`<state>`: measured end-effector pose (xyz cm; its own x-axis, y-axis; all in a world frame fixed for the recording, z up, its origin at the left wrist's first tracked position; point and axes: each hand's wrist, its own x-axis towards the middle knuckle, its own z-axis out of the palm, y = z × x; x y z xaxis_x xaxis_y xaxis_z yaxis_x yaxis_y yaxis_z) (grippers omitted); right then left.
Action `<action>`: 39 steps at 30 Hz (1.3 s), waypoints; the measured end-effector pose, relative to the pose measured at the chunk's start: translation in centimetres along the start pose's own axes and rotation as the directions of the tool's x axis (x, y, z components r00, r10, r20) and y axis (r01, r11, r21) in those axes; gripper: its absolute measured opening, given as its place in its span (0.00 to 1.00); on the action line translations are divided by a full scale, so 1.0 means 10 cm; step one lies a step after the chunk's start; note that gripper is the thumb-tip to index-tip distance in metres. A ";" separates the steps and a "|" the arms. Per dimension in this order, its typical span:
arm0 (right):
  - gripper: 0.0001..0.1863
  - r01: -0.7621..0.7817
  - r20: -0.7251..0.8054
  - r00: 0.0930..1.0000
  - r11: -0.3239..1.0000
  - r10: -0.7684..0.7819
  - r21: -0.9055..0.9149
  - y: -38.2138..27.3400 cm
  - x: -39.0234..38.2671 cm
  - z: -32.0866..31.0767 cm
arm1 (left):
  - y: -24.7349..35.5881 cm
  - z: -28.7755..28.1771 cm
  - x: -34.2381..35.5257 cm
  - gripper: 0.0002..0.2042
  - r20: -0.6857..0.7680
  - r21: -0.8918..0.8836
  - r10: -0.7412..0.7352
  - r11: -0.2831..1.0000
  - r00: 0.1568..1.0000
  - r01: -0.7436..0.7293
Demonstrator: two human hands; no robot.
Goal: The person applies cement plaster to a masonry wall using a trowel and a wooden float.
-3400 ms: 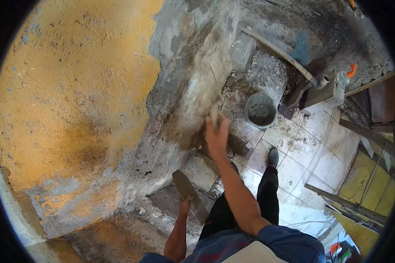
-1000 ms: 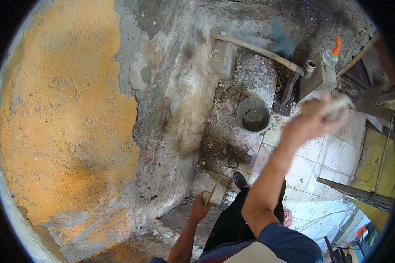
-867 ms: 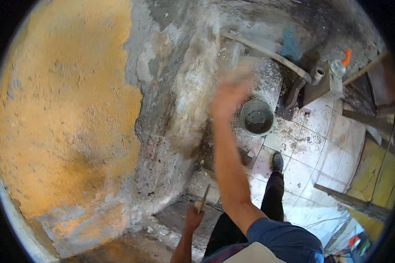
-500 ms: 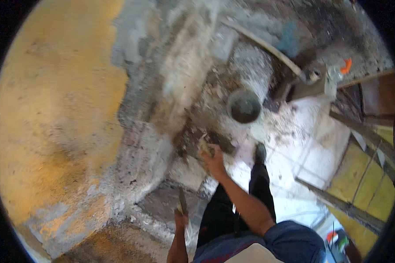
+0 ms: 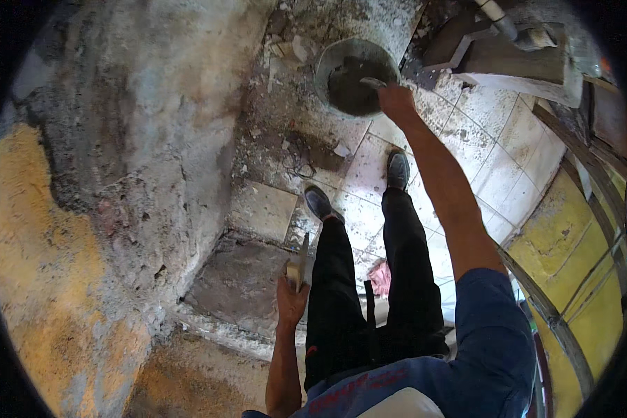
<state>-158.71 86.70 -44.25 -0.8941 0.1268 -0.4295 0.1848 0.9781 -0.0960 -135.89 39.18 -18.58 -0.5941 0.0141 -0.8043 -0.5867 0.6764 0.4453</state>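
Note:
My right hand point(image 5: 397, 102) reaches forward to the near right rim of a round bucket point(image 5: 320, 80) of grey mortar point(image 5: 355, 82). It is closed on a small trowel point(image 5: 373, 82), whose pale blade extends over the mortar; the handle is hidden in my fist. Low beside my left leg, my left hand point(image 5: 291, 301) is closed around the wooden grip of a plastering trowel point(image 5: 304, 256). That trowel's flat metal blade appears almost edge-on, pointing forward.
A rough plastered wall point(image 5: 181, 160) with yellow paint rises at left. Debris and a wire tangle point(image 5: 299, 160) lie before my feet on dirty tiles point(image 5: 481, 111). A pipe point(image 5: 494, 12) and concrete box point(image 5: 522, 63) stand far right; wooden poles point(image 5: 557, 324) lean at right.
My right hand has moved forward from near the wall to the bucket. My view has shifted, bringing the bucket and both feet into clearer sight. My left hand stays low with its trowel.

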 end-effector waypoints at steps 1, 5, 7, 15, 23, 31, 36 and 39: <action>0.11 0.013 0.021 1.000 1.000 -0.014 0.007 -0.07 0.06 0.04 | 0.03 0.03 -0.03 0.36 -0.010 0.100 -0.055 0.993 0.998 0.056; 0.11 0.158 -0.020 0.987 0.987 -0.158 -0.010 -0.15 0.16 0.08 | 0.11 0.10 -0.09 0.35 -0.034 0.122 -0.221 0.967 0.975 0.223; 0.10 0.134 0.087 0.986 0.987 -0.141 0.086 -0.11 0.15 0.07 | 0.05 0.06 -0.13 0.34 -0.087 0.102 -0.091 0.990 0.992 0.100; 0.17 0.209 0.225 0.934 0.934 -0.278 0.289 0.65 0.33 0.58 | 0.05 0.29 0.07 0.31 -0.132 0.002 -0.144 0.989 0.981 0.146; 0.21 -0.454 0.536 0.842 0.466 -0.054 0.760 0.45 -0.05 0.29 | 0.01 -0.12 0.00 0.32 -0.187 0.091 -0.058 0.993 0.981 0.076; 0.24 -0.459 0.455 0.888 -0.054 -0.063 0.887 0.30 -0.78 -0.17 | -0.37 -0.40 -0.13 0.32 -0.144 0.091 -0.032 0.995 0.989 0.045; 0.25 -0.176 0.241 0.966 -0.450 0.091 0.876 -0.02 -1.53 -1.07 | 0.18 -0.47 -0.12 0.27 -0.071 0.387 0.210 0.907 0.975 -0.167; 0.26 0.062 0.143 0.970 -0.771 0.195 0.634 -0.46 -1.76 -1.76 | 0.24 -0.77 -0.17 0.27 -0.125 0.428 0.314 0.873 0.941 -0.234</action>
<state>-151.02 82.87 -20.44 -0.7732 0.2905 -0.5638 0.0608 -0.8509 -0.5218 -140.56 35.13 -13.12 -0.8118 0.1337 -0.5685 -0.1374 0.9024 0.4085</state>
